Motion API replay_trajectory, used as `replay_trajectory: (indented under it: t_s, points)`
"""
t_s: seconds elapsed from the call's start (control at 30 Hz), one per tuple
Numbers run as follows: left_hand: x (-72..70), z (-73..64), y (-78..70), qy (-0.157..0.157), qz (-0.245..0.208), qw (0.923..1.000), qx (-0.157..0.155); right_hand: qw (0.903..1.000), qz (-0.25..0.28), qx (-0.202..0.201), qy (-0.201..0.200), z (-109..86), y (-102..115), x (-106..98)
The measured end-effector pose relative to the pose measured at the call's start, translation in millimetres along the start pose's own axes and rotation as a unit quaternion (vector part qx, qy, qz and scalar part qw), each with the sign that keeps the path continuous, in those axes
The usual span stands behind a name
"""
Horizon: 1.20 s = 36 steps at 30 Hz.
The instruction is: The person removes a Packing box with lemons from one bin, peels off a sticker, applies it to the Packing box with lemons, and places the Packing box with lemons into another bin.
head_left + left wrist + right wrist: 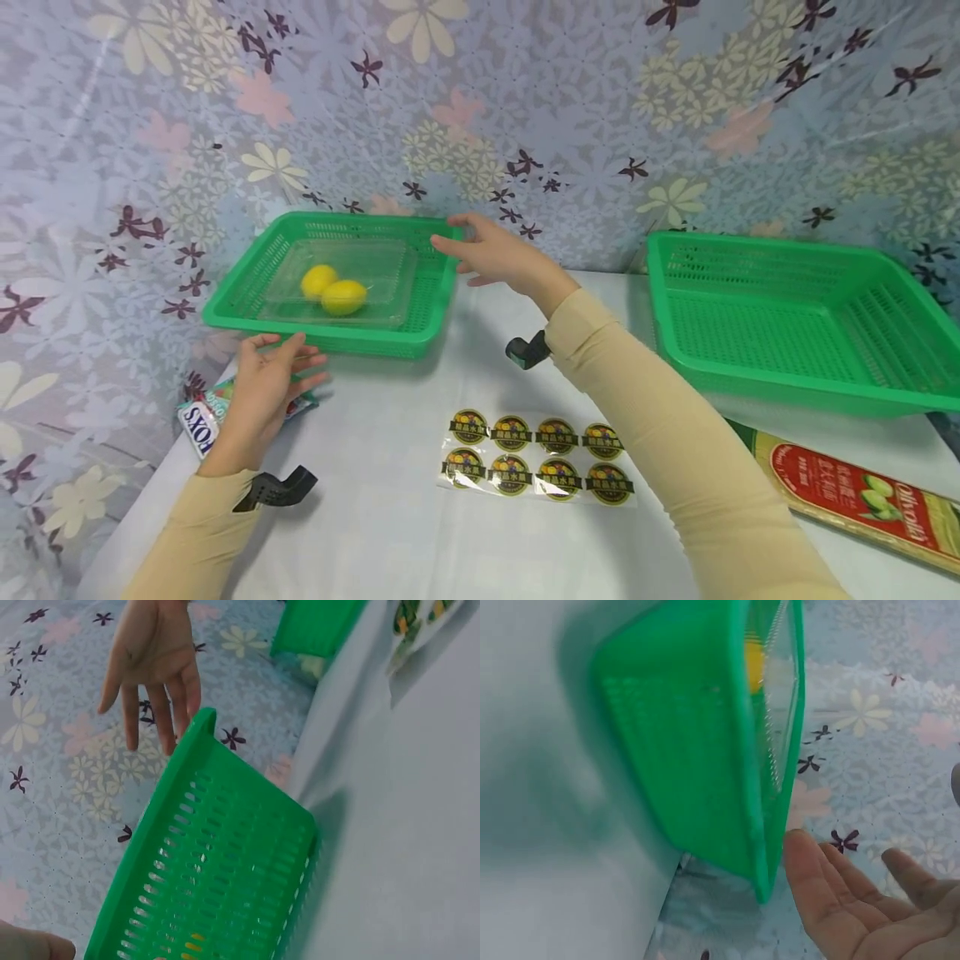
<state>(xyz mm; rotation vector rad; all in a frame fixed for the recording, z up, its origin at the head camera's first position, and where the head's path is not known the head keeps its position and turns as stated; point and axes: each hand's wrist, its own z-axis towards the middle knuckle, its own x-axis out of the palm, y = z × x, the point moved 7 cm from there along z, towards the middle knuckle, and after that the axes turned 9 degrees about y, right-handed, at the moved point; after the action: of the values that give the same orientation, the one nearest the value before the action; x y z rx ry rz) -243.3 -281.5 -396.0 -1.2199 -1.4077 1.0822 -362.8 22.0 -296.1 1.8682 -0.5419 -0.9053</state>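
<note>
A green plastic basket stands at the back left of the table. Inside it, two yellow lemons show through a clear plastic box. My left hand is by the basket's front left rim, fingers spread and holding nothing. At the far right corner is my right hand, its fingers loosely extended around the rim area. The right wrist view has the right hand palm up, a fingertip right at the basket's edge. Only a bit of the left hand enters the left wrist view.
Another green basket stands at the right. A sheet of round fruit stickers lies mid-table. An olive oil package lies at the right edge. A FOX'S bag lies partly behind my left hand. A floral curtain hangs behind.
</note>
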Motion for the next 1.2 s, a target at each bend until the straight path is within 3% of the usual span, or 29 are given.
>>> replay_trajectory:
  t_s: [0.17, 0.37, 0.67, 1.0, 1.2]
  points:
    - [5.6, 5.3, 2.8, 0.012, -0.036, 0.9992, -0.016, 0.9968, 0.078, 0.014, 0.010, 13.5, 4, 8]
    - [12.7, 10.3, 4.2, 0.034, -0.060, 0.9975, -0.012, 0.9933, 0.111, 0.032, 0.002, 29.6, 3, 14]
    - [13.9, 15.4, 5.7, 0.012, -0.164, 0.9863, -0.016, 0.9848, 0.161, 0.063, 0.013, 52.9, 0, 26]
    - [16.5, 15.6, 8.2, -0.001, -0.159, 0.9870, -0.026, 0.9738, 0.197, 0.114, 0.005, 70.0, 3, 36]
    - [17.1, 14.4, 5.3, 0.001, -0.146, 0.9889, -0.024, 0.9746, 0.178, 0.135, 0.006, 77.1, 8, 44]
